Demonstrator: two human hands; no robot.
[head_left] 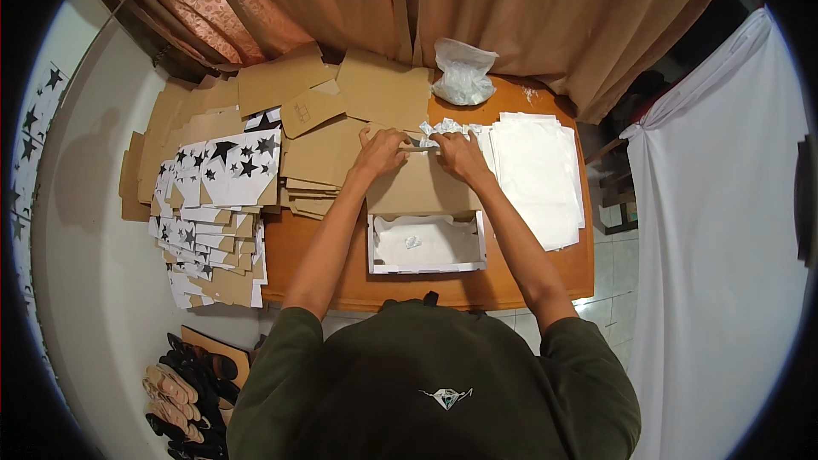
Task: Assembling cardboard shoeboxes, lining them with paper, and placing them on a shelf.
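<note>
An open cardboard box (pixel 427 269) stands in front of me at the table's near side, white outside. White paper (pixel 443 237) lines it, and a small sachet (pixel 413 242) lies on that lining. Its brown lid (pixel 422 191) lies back, away from me. My left hand (pixel 381 153) is closed on the left part of the lid's far edge, fingers bent over it. My right hand (pixel 462 155) grips the same edge farther right. A narrow flap (pixel 418 149) shows between the hands. Just beyond the right hand lie several small white sachets (pixel 450 126).
Stacked star-printed cardboard (pixel 213 179) fills the table's left side. Flat brown cardboard sheets (pixel 383 85) lie behind. At right is a stack of white paper sheets (pixel 537 179); a clear plastic bag (pixel 463 77) sits at the back. Shoes (pixel 175 396) lie at lower left.
</note>
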